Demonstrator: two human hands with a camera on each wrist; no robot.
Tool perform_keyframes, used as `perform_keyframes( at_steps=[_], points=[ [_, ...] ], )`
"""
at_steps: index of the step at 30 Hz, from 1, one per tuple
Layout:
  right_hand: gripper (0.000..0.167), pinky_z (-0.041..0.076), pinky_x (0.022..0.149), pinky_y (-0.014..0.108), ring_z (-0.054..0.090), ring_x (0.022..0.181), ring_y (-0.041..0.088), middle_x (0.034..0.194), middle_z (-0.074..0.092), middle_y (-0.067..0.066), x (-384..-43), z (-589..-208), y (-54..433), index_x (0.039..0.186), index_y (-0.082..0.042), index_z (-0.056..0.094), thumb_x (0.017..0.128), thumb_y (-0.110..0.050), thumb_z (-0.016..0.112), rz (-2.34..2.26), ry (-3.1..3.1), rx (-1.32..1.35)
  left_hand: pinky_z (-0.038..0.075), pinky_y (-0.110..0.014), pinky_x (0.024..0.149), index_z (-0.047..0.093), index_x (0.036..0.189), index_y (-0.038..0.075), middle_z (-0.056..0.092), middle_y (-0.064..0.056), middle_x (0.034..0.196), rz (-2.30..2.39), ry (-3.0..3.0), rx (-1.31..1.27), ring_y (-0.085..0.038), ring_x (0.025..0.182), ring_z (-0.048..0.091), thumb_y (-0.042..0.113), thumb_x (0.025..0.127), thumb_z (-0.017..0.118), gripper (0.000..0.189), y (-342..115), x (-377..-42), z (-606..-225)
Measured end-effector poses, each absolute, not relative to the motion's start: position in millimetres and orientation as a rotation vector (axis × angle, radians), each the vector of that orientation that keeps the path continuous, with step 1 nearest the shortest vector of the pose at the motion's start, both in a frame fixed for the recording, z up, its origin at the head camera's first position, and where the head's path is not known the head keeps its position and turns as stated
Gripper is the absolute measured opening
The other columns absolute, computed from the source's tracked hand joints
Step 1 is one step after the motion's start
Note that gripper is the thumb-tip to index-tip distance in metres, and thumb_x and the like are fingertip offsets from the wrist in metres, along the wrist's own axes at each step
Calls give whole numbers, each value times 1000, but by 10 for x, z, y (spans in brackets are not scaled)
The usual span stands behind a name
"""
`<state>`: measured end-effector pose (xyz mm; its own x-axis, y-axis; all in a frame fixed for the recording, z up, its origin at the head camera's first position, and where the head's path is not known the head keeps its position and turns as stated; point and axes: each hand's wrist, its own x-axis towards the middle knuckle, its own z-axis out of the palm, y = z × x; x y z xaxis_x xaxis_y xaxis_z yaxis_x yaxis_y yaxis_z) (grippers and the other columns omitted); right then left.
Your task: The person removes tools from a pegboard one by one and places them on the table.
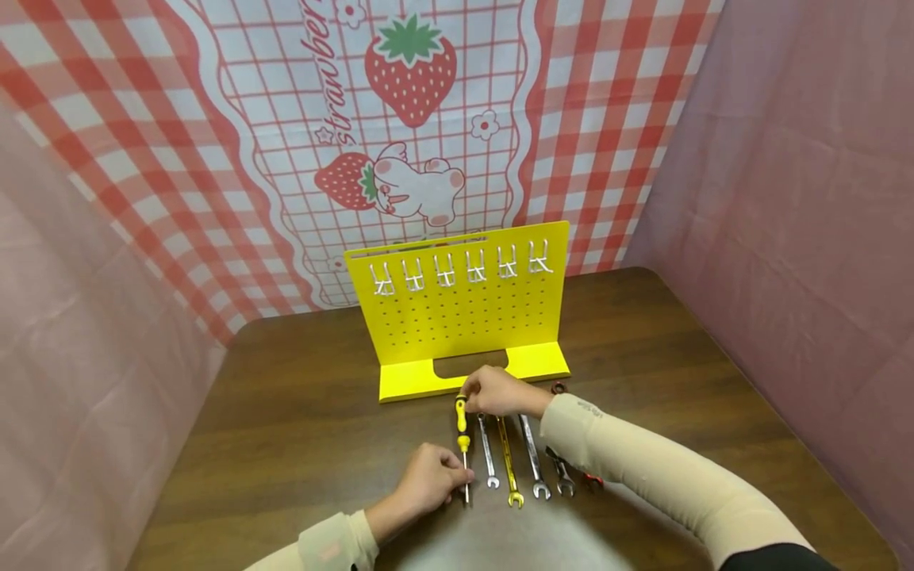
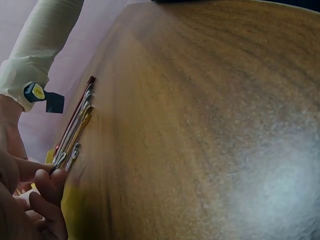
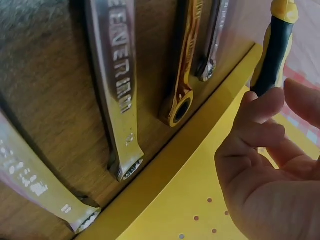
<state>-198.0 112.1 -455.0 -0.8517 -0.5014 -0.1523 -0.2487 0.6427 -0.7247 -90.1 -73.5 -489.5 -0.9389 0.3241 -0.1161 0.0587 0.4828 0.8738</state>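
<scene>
A yellow-and-black screwdriver (image 1: 462, 424) is held lengthwise between both hands, its handle towards the board. At the handle's butt end, the thumb and fingers of my right hand (image 1: 496, 391) pinch it; the black grip (image 3: 274, 57) shows close up in the right wrist view. My left hand (image 1: 428, 478) pinches the thin metal shaft near its tip. Just right of the screwdriver lie a small silver wrench (image 1: 489, 452), a gold wrench (image 1: 508, 460) and a larger silver wrench (image 1: 532, 460). In the left wrist view, my left fingers (image 2: 50, 187) hide most of the screwdriver.
Behind the hands stands a yellow pegboard (image 1: 464, 317) with a row of several white hooks (image 1: 445, 271) along its top. Another silver wrench (image 1: 564, 480) and a red wrench (image 1: 593, 480) lie partly under the right forearm. Wood-grain table (image 1: 286, 428) extends on both sides.
</scene>
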Motion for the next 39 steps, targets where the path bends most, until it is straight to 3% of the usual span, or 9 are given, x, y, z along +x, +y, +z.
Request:
perform_keyframes(
  at_steps=[5, 12, 20, 30, 39],
  points=[
    [26, 38, 52, 23, 47, 55, 10, 71, 62, 0, -1968, -4572, 1109, 110, 1, 73, 84, 0, 70, -887, 2574, -631, 34, -17, 37, 70, 64, 9, 58, 6, 50, 1388, 2473, 327, 0, 35, 44, 9, 82, 82, 21, -711, -913, -4901],
    [31, 47, 62, 28, 56, 70, 14, 98, 72, 8, -1938, -4621, 1038, 113, -2, 73, 83, 2, 70, -774, 2578, -708, 32, -16, 37, 68, 60, 11, 63, 3, 51, 1349, 2451, 277, 0, 34, 44, 8, 81, 81, 25, -699, -880, -4916],
    [36, 44, 66, 31, 55, 75, 18, 113, 71, 9, -1946, -4632, 1049, 120, -5, 71, 84, -1, 72, -662, 2570, -754, 32, -16, 36, 66, 58, 12, 62, 3, 50, 1317, 2452, 262, -1, 33, 44, 10, 80, 82, 28, -675, -888, -4897],
    [34, 45, 65, 30, 55, 75, 17, 106, 71, 9, -1951, -4632, 1068, 117, -5, 72, 83, -1, 73, -639, 2545, -761, 32, -19, 37, 63, 57, 15, 61, 4, 47, 1222, 2504, 330, -2, 33, 45, 13, 78, 84, 30, -664, -916, -4893],
    [34, 51, 79, 37, 57, 85, 17, 110, 71, 9, -1960, -4664, 1121, 118, -4, 71, 84, -4, 75, -606, 2533, -752, 33, -19, 37, 63, 59, 14, 60, 5, 47, 1266, 2469, 348, -2, 35, 46, 13, 79, 84, 29, -647, -925, -4930]
  ],
)
